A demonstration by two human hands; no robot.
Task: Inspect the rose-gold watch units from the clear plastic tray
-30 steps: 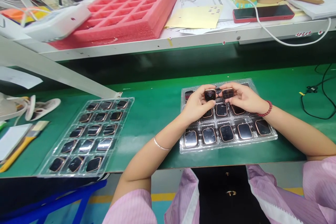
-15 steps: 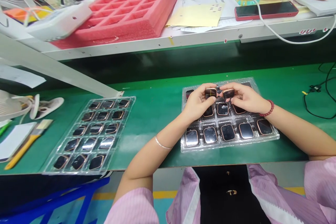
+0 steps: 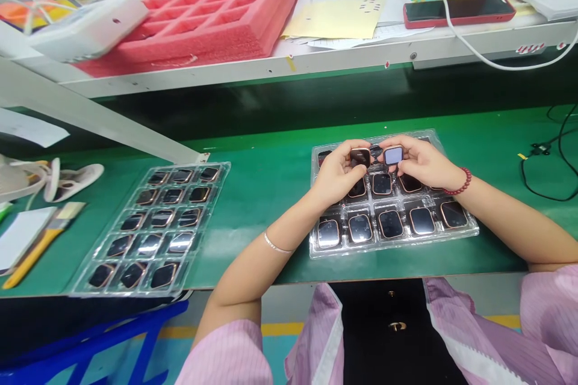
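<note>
My left hand (image 3: 336,175) holds a square watch case (image 3: 360,157) with a rose-gold rim, its dark screen facing me. My right hand (image 3: 418,162) holds a second watch case (image 3: 393,155), tilted so its screen reflects pale light. Both are held side by side just above the far row of a clear plastic tray (image 3: 467,233) on the green bench. The tray holds several more watch cases in its pockets. Which pockets under my hands are filled I cannot see.
A second clear tray (image 3: 79,289) full of watch cases lies at the left. A brush (image 3: 43,242) and paper sit at the far left. Black cables (image 3: 548,156) lie at the right. A raised shelf carries a red foam tray (image 3: 217,18), papers and a phone (image 3: 458,10).
Both hands stay above the tray. The case in my right hand has tilted, so its screen now reflects light. The view has shifted slightly.
</note>
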